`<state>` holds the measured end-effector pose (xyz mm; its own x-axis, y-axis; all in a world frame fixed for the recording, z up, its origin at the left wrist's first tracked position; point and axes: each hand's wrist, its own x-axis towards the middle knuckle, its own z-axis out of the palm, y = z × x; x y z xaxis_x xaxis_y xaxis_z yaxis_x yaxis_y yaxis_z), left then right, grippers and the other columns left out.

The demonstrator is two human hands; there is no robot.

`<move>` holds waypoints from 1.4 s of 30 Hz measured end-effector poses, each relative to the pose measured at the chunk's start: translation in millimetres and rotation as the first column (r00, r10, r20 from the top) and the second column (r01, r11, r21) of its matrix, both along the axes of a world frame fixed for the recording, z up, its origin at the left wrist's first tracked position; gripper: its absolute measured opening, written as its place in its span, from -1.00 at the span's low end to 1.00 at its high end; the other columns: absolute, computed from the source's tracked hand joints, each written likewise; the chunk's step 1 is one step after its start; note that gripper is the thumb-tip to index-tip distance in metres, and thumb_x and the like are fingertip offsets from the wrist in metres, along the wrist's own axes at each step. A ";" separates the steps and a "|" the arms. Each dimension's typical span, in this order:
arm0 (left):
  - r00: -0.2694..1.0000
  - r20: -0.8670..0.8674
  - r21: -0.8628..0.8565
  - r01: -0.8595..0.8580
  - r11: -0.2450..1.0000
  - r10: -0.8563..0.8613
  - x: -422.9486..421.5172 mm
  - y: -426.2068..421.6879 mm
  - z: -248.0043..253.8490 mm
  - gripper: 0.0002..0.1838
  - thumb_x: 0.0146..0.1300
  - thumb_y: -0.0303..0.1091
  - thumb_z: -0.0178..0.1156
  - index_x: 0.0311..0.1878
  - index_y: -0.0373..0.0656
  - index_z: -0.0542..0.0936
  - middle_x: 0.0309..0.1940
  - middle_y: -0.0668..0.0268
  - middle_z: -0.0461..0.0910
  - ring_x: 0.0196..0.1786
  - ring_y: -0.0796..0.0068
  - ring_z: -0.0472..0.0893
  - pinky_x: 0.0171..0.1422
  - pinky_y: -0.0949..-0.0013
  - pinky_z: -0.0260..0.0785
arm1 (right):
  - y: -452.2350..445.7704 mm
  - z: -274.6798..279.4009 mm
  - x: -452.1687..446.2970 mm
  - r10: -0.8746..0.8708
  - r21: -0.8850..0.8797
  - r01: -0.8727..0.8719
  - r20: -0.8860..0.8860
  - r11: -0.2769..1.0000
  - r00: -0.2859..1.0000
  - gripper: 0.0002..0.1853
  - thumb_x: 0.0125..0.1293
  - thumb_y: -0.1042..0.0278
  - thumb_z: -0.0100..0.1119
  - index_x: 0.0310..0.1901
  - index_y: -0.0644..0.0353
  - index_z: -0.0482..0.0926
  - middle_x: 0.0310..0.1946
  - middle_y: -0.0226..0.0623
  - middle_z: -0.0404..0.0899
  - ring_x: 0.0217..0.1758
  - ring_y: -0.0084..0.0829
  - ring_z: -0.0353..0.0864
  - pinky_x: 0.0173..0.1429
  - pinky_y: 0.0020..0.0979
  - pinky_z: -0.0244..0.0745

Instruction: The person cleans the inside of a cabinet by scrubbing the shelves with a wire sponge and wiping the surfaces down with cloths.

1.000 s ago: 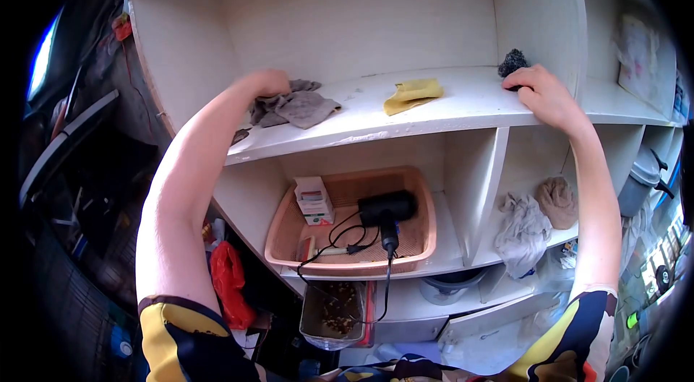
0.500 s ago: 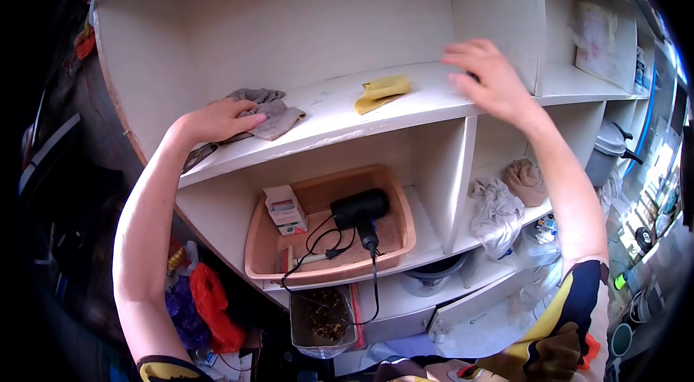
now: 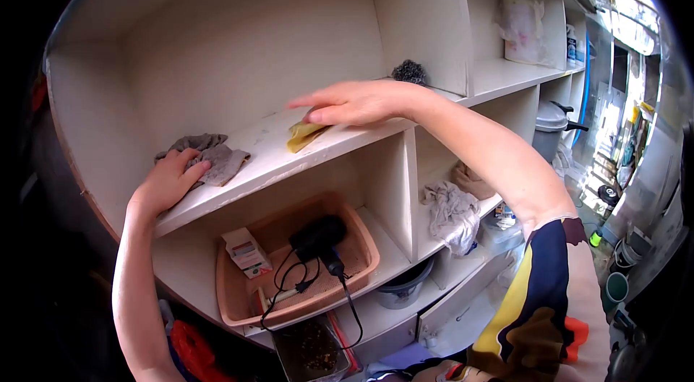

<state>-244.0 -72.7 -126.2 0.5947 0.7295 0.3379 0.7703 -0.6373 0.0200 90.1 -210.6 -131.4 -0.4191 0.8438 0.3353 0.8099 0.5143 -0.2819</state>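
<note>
My left hand rests on a crumpled grey rag at the left of the white shelf board, its fingers closed over the cloth's near side. Further right, my right hand reaches across the board with its fingers stretched out. Under its fingertips lies a folded yellow piece, like a thin cloth or sandpaper; how firmly they touch is hidden. A dark steel wool scourer sits behind the right wrist, by the upright divider.
Below, a peach plastic basket holds a black hair dryer with a dangling cord and a small white box. A pale crumpled cloth hangs over the lower right shelf. A lidded pot stands further right.
My right hand has left the steel wool scourer by the divider and moved left to the yellow piece. My left hand stays on the grey rag. The view has shifted right.
</note>
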 end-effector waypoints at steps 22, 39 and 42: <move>0.985 0.051 0.074 0.164 0.984 -0.168 -9.9 2.9 -2.7 -0.45 0.37 0.04 0.10 0.16 -0.26 0.58 0.08 -0.05 0.59 0.15 -0.06 0.54 0.29 0.13 0.36 | -51.2 20.9 115.5 -0.593 0.605 0.365 0.229 0.708 0.772 -0.61 0.19 0.55 0.16 0.08 0.15 0.64 0.25 -0.10 0.50 0.21 0.03 0.53 0.29 -0.16 0.47; 0.798 -0.383 0.199 0.563 0.802 -0.465 202.2 29.6 38.2 -0.63 0.07 -0.56 0.29 0.01 -0.23 0.62 0.02 0.16 0.58 0.12 0.01 0.48 0.22 0.14 0.39 | -43.2 -35.3 113.6 -0.315 0.403 0.317 -0.073 0.859 0.946 -0.67 0.32 0.41 0.08 0.07 0.26 0.65 0.19 -0.09 0.56 0.16 -0.05 0.57 0.28 -0.22 0.46; 0.843 -0.277 0.578 0.529 0.621 -0.461 233.0 40.6 77.0 -0.65 0.02 -0.64 0.25 -0.07 -0.20 0.63 -0.04 0.20 0.58 0.08 -0.01 0.47 0.17 0.09 0.42 | -44.3 -37.9 114.7 -0.295 0.398 0.316 -0.116 0.861 0.948 -0.68 0.33 0.42 0.07 0.07 0.28 0.64 0.19 -0.09 0.55 0.14 -0.06 0.58 0.26 -0.23 0.46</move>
<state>-10.9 -32.1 -49.2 0.8558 -0.0348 0.5161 0.3103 -0.7637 -0.5661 204.7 -254.9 -169.3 -0.1363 0.7109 0.6900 0.9358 0.3209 -0.1457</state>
